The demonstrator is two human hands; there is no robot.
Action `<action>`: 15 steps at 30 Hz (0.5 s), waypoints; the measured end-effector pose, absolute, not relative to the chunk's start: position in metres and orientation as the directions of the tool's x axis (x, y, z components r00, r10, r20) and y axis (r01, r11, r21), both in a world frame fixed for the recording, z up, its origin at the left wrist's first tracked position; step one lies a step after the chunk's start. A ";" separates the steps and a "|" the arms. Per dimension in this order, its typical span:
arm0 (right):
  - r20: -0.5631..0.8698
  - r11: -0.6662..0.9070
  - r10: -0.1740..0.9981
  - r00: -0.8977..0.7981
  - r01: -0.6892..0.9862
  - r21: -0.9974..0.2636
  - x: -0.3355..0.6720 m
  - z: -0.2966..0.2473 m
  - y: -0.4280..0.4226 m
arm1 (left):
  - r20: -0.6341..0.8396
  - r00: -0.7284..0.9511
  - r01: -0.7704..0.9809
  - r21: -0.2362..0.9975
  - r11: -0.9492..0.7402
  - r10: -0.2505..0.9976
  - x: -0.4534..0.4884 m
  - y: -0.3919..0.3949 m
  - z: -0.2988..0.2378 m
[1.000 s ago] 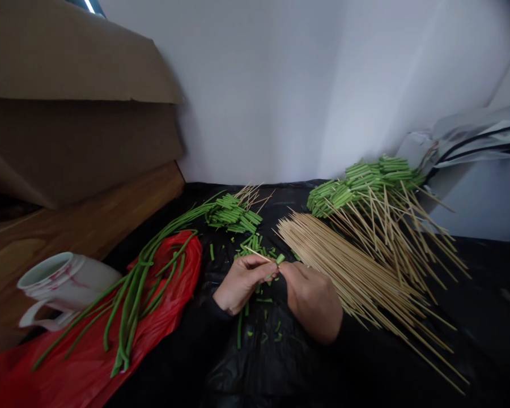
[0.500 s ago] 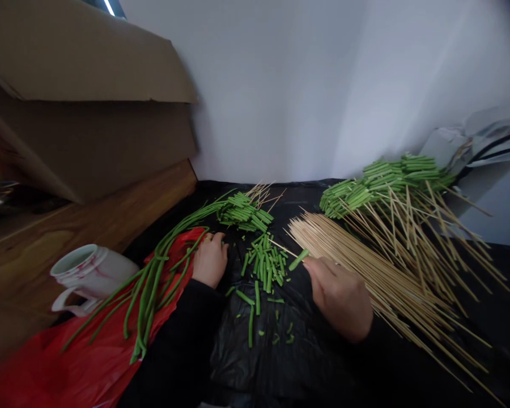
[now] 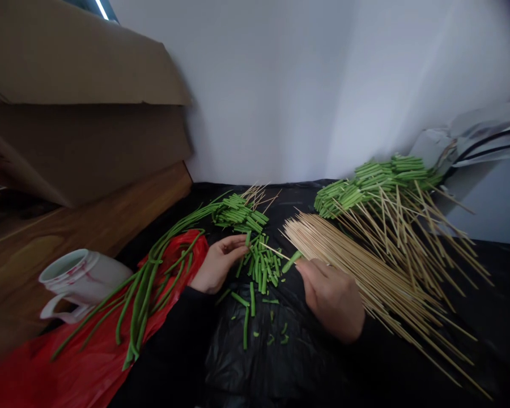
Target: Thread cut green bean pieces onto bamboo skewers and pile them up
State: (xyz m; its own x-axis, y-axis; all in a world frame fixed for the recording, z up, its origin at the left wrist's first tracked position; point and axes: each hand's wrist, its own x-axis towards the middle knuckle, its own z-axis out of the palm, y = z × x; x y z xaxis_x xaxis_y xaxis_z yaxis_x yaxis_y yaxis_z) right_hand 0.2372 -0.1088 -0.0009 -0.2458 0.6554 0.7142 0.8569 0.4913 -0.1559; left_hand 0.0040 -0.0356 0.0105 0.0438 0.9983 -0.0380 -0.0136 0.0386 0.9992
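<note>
My right hand point(image 3: 331, 294) is closed on a thin bamboo skewer point(image 3: 276, 250) that has a short green bean piece point(image 3: 292, 261) threaded on it. My left hand point(image 3: 218, 262) lies palm up at the left edge of a small heap of cut bean pieces point(image 3: 263, 266). Its fingertips pinch one piece from that heap. Both hands rest on black plastic sheeting point(image 3: 263, 362).
Bare skewers point(image 3: 365, 266) fan out to the right, with finished bean skewers point(image 3: 374, 181) behind them. Another small stack point(image 3: 240, 212) lies at centre back. Long uncut beans point(image 3: 153, 277) lie over a red plastic bag point(image 3: 80, 362). A white mug point(image 3: 79, 277) and cardboard boxes point(image 3: 80, 102) stand left.
My hands worked together on the skewer, then parted. The left hand reached out to the red bag's edge and has now come back to the cut pieces. The right hand kept the skewer.
</note>
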 end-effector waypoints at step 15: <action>0.619 0.445 0.731 -0.286 0.888 -0.117 0.237 -0.001 -0.111 | -0.261 0.246 -0.480 0.804 0.351 0.934 0.026 -0.048 0.009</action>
